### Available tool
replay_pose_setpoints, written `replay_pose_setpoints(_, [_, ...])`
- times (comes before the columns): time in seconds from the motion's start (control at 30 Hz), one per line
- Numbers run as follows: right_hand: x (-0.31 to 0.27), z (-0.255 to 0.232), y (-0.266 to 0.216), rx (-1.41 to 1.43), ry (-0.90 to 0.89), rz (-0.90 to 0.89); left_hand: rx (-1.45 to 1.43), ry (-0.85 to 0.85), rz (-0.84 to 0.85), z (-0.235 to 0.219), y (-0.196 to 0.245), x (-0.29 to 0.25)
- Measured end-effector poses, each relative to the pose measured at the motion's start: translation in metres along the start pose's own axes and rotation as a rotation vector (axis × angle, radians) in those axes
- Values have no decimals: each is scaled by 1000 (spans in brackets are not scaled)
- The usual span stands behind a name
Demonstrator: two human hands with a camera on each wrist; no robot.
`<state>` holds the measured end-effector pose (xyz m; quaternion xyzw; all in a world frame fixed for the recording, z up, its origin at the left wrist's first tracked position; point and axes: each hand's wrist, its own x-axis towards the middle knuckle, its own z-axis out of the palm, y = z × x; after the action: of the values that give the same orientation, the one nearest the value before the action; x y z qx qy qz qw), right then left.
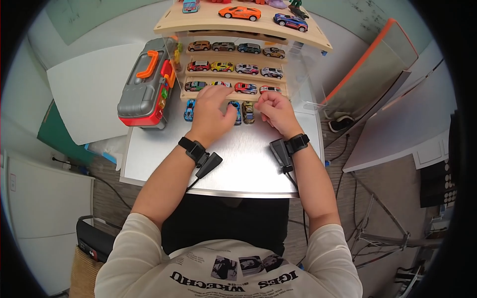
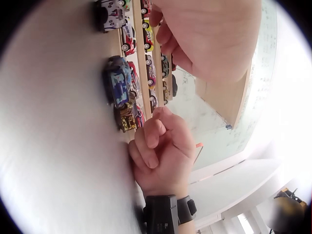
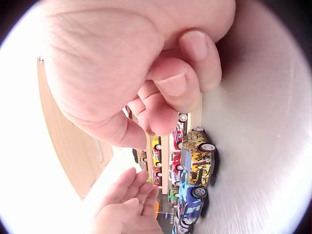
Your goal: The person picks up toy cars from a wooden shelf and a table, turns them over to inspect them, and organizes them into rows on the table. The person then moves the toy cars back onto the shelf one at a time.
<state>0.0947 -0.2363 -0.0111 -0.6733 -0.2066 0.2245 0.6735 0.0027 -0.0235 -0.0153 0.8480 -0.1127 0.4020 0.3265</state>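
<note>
My left hand (image 1: 212, 113) reaches over the lowest tier of the wooden display rack (image 1: 234, 78), fingers nearly straight, covering part of a toy car (image 1: 221, 84). In the right wrist view that hand's palm shows nothing held. My right hand (image 1: 279, 115) is at the rack's lower right corner, fingers loosely curled around nothing visible. Left of its fingertips, a gold and black toy car (image 1: 248, 112) stands on the metal table. Beside that car is a blue toy car (image 1: 237, 113), partly behind my left thumb. Another blue car (image 1: 189, 110) stands left of my left hand.
More toy cars line the tiers, including a yellow one (image 1: 222, 66). On the top board stand an orange car (image 1: 240, 13) and a dark blue car (image 1: 291, 22). A grey and red toolbox (image 1: 144, 84) stands left of the rack. Clear panels (image 1: 298, 74) flank the tiers.
</note>
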Motion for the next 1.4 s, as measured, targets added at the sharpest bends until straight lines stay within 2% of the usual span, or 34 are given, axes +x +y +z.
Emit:
replay_pose_setpoints(0.07, [0,0,1,-20,-2,-7,41,50,-9,-6,2,2])
replay_pose_setpoints(0.13, [2,-2,1,-44,-3,-18,145,71,-128,-17,9,8])
replay_pose_setpoints(0.17, [2,-3,2,-51,-9,-27,149,70,-121,-24,12,10])
replay_pose_setpoints(0.27, [1,-2,3,-64,-10,-37,443,-169,-200,-49,26,15])
replay_pose_setpoints(0.37, [4,-2,5,-77,-11,-45,595,-280,-257,-59,29,3])
replay_pose_setpoints(0.43, [3,-2,4,-74,-11,-51,617,-271,-235,-60,25,-5])
replay_pose_setpoints(0.5, [2,-1,3,-96,-25,-41,682,-355,-361,-61,22,-10])
replay_pose_setpoints(0.67, [2,-1,4,-95,-28,-75,673,-360,-375,-61,-2,-20])
replay_pose_setpoints(0.87, [-1,0,0,-136,-29,-64,709,-330,-383,-63,-4,-22])
replay_pose_setpoints(0.93, [-1,0,-1,-134,-29,-67,719,-328,-380,-64,12,-16])
replay_pose_setpoints(1.0, [-2,0,-1,-120,-30,-66,773,-240,-265,-59,34,-15])
replay_pose_setpoints(1.03, [-2,0,-1,-116,-27,-67,775,-242,-261,-54,36,-14])
replay_pose_setpoints(1.1, [-1,0,1,-120,-42,-80,557,-259,-195,-45,40,-13])
replay_pose_setpoints(1.13, [-1,0,2,-119,-44,-81,532,-363,-346,-41,46,-9])
replay_pose_setpoints(1.23, [1,0,3,-143,-41,-105,573,-412,-309,-29,36,-10])
replay_pose_setpoints(1.4, [0,-1,3,-109,-47,-89,600,-374,-324,-32,27,-11])
